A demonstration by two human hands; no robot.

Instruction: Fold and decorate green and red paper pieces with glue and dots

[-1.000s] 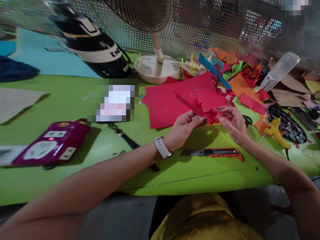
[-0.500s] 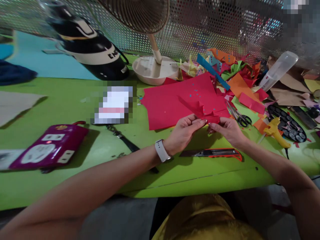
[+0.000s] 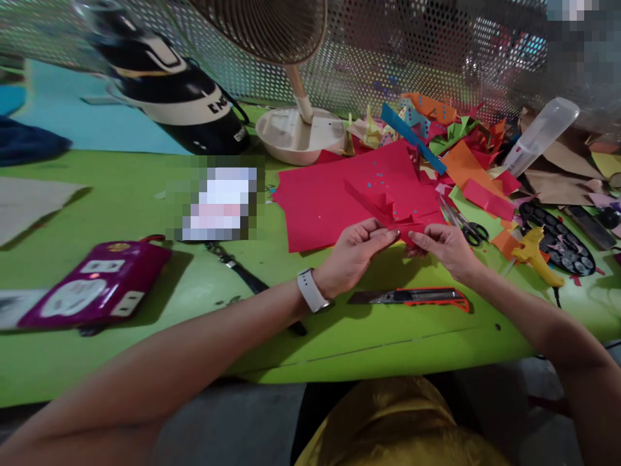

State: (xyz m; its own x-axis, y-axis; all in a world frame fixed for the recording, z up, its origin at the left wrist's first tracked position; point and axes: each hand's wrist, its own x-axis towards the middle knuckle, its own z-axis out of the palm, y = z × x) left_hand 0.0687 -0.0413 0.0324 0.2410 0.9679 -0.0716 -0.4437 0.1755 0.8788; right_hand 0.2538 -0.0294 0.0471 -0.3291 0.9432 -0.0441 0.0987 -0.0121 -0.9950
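Observation:
Between my two hands is a folded piece of red paper (image 3: 406,233), its thin pointed strip reaching up and to the left. My left hand (image 3: 358,249), with a pale watch strap at the wrist, pinches its left part between thumb and fingers. At its right part, my right hand (image 3: 444,249) has the thumb on top and the fingers curled beneath. Behind it lies a large red sheet (image 3: 325,200) scattered with small blue bits. A box cutter (image 3: 422,297) with an orange edge rests just below my hands, its blade end to the left.
Scissors (image 3: 473,233), a yellow glue gun (image 3: 533,255) and a black palette (image 3: 567,249) lie to the right. Paper scraps (image 3: 456,129) heap up behind. A fan base (image 3: 303,136), a black bottle (image 3: 194,110), a blurred phone (image 3: 220,200) and a purple power box (image 3: 99,285) stand left.
My right hand has shifted slightly right, so the thumbs are further apart and more of the folded red paper shows between them. My left hand has barely moved.

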